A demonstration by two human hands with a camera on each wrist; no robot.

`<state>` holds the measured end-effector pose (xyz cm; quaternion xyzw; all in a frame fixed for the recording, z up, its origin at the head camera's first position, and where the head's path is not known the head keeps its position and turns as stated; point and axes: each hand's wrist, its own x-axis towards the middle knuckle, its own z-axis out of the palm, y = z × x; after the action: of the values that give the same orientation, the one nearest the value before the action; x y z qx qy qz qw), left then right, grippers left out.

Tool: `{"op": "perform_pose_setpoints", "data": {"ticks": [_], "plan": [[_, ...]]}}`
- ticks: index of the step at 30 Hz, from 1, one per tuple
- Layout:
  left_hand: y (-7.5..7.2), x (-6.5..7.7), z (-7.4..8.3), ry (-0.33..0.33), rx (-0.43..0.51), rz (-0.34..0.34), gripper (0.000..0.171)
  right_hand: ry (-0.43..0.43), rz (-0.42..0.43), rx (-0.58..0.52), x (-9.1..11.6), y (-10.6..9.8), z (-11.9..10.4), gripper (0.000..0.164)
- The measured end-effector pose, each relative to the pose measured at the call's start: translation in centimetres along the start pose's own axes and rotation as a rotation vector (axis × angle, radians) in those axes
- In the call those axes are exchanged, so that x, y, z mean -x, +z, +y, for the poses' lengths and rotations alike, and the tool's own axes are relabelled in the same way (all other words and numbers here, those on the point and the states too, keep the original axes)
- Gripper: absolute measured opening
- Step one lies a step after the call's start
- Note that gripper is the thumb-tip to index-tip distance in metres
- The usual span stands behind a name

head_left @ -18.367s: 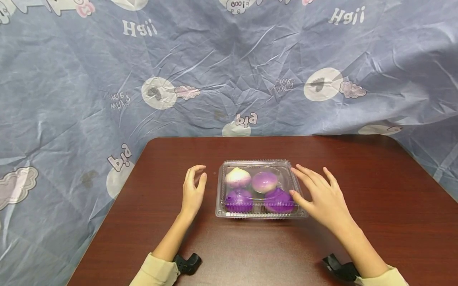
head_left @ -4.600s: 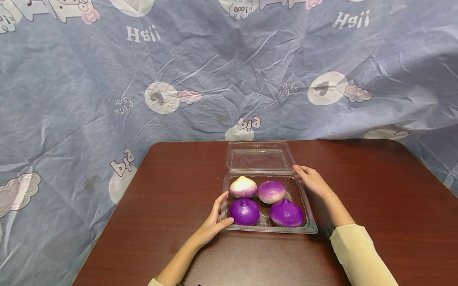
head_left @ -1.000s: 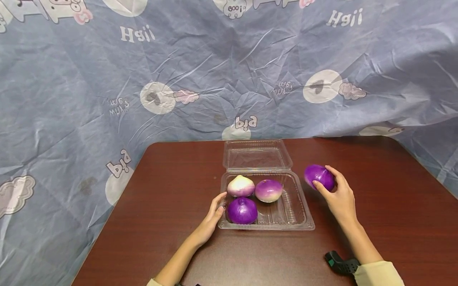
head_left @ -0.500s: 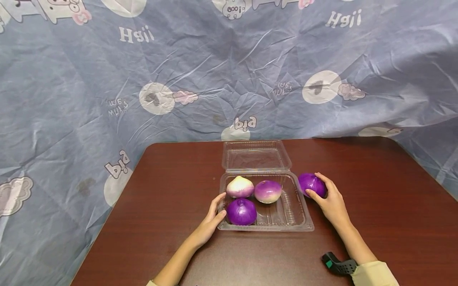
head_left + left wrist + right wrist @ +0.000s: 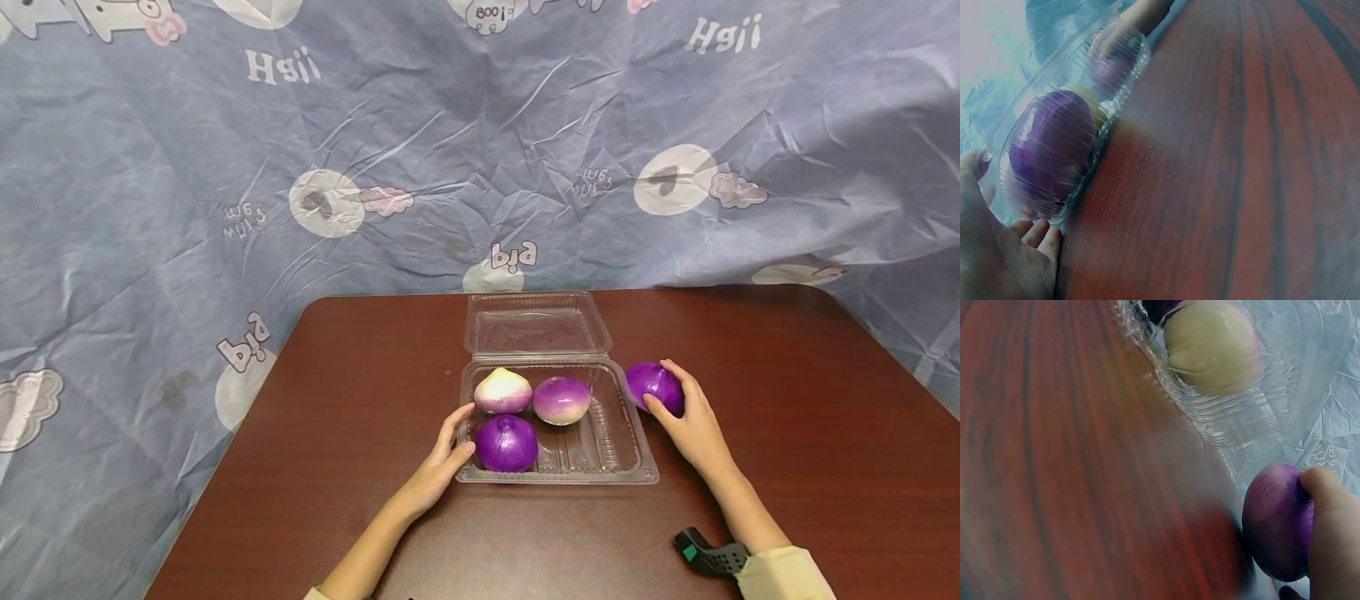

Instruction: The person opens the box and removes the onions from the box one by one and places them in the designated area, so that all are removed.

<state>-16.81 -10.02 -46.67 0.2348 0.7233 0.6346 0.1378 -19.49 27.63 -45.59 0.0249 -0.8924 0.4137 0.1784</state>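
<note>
A hinged clear plastic container (image 5: 622, 477) lies unlatched on the table, its lid (image 5: 536, 329) folded back. Inside it sit 3 onions: a white and purple onion (image 5: 502, 392) at back left, a two-toned onion (image 5: 562, 402) beside it, and a deep purple onion (image 5: 507, 444) at front left. My left hand (image 5: 435, 471) holds the container's left side, thumb at the front corner. Just outside the right wall, my right hand (image 5: 697, 425) grips another purple onion (image 5: 651, 387) between thumb and fingers. That onion (image 5: 1275, 522) appears to rest on the table in the right wrist view.
The dark reddish-brown table (image 5: 360, 358) extends around the container on all sides. A blue-grey printed cloth (image 5: 450, 150) hangs behind its back edge. A black strap device (image 5: 708, 554) is at the right wrist.
Since the start the lid has been opened. The right hand has taken the front right onion out, then brought it leftward and down beside the container. The left hand stays at the container's side.
</note>
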Motion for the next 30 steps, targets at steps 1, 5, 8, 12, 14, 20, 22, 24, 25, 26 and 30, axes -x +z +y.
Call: {"op": "perform_pose_setpoints", "data": {"ticks": [1, 5, 8, 12, 14, 20, 22, 24, 25, 26, 30], "plan": [[0.0, 0.0, 0.0, -0.001, 0.001, 0.0, 0.052, -0.003, 0.001, 0.013, 0.0, 0.0, -0.1, 0.06], [0.0, 0.1, 0.0, -0.001, 0.004, 0.0, 0.052, 0.016, 0.007, 0.092, 0.0, -0.2, -0.4, 0.06], [0.0, 0.1, 0.0, -0.001, 0.003, 0.007, 0.052, 0.04, 0.004, 0.14, 0.1, -0.3, -0.6, 0.061], [0.0, 0.1, 0.1, -0.001, -0.004, 0.009, 0.052, 0.046, 0.01, 0.16, 0.1, -0.4, -0.8, 0.061], [0.1, 0.1, 0.1, 0.0, -0.004, 0.007, 0.052, 0.045, 0.013, 0.165, 0.1, -0.4, -0.9, 0.06], [0.1, 0.1, 0.1, 0.003, 0.002, -0.002, 0.052, 0.014, 0.063, 0.172, 0.1, -0.5, -1.4, 0.059], [0.1, 0.1, 0.1, 0.005, 0.002, -0.003, 0.052, -0.008, 0.089, 0.165, 0.1, -0.6, -1.8, 0.058], [0.1, 0.1, 0.1, 0.006, 0.004, -0.003, 0.052, -0.03, 0.107, 0.157, 0.1, -0.8, -2.5, 0.058], [0.1, 0.1, 0.2, 0.006, 0.005, -0.002, 0.052, -0.039, 0.113, 0.153, 0.1, -0.8, -2.9, 0.058], [0.1, 0.1, 0.2, 0.006, 0.006, 0.0, 0.052, -0.048, 0.115, 0.15, 0.1, -0.9, -3.3, 0.058], [0.1, 0.1, 0.2, 0.008, 0.01, 0.006, 0.052, -0.092, 0.123, 0.142, 0.2, -0.9, -4.8, 0.058]]}}
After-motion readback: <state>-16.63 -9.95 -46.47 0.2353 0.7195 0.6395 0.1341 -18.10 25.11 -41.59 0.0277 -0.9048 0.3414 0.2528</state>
